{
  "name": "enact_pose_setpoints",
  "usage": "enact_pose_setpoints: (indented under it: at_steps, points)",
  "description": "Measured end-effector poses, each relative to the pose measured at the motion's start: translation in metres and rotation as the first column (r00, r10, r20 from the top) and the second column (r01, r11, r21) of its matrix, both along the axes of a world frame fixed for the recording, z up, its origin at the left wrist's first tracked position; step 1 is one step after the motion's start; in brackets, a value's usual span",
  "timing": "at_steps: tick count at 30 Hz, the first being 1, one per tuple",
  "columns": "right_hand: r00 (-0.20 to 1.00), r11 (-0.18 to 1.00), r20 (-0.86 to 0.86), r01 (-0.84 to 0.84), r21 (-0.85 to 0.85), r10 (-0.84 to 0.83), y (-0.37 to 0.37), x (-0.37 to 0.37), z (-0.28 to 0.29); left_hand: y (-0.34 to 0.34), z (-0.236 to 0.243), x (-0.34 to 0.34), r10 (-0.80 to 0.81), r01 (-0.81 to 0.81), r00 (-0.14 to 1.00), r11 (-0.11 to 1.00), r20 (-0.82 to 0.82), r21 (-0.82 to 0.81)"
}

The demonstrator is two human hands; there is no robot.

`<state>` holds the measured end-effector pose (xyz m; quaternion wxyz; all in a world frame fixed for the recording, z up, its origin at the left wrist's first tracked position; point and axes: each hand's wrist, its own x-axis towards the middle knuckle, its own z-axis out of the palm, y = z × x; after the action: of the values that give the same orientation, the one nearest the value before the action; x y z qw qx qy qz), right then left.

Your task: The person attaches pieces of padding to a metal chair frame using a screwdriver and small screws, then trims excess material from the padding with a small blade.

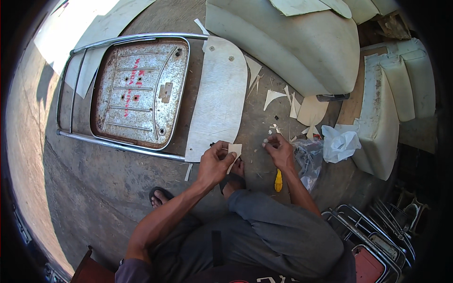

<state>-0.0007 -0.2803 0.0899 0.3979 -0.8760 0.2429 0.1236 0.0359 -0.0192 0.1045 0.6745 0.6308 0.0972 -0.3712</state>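
Observation:
My left hand (216, 161) pinches a small pale square scrap of board (234, 152) just above my sandalled foot. To its right my right hand (279, 150) has its fingertips closed on a tiny pale piece; what it is I cannot make out. A curved plywood panel (219, 96) with two bolt holes lies on the ground just beyond my left hand. Beside it rests a rusty metal seat pan (139, 92) inside a chrome tube frame (118, 146). A yellow-handled tool (278, 181) lies on the ground under my right wrist.
Clear and white plastic bags (337, 144) lie to the right. Cream upholstered cushions (302, 45) and foam pieces (382, 104) are stacked at the back and right. Plywood offcuts (283, 101) litter the concrete. More chrome chair frames (373, 236) stand at lower right.

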Motion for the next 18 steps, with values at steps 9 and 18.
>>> enact_pose_setpoints:
  at_steps: [9, 18]
  points:
    - [0.989, 0.973, -0.019, -0.146, -0.180, 0.145, 0.004, -0.017, -0.004, -0.012, 0.016, 0.002, -0.034, 0.034, 0.995, 0.999, -0.089, -0.003]
    - [0.974, 0.782, 0.048, -0.147, -0.606, 0.220, -0.074, -0.032, -0.042, -0.038, -0.010, -0.013, -0.248, 0.242, 0.966, 0.966, 0.068, 0.089]
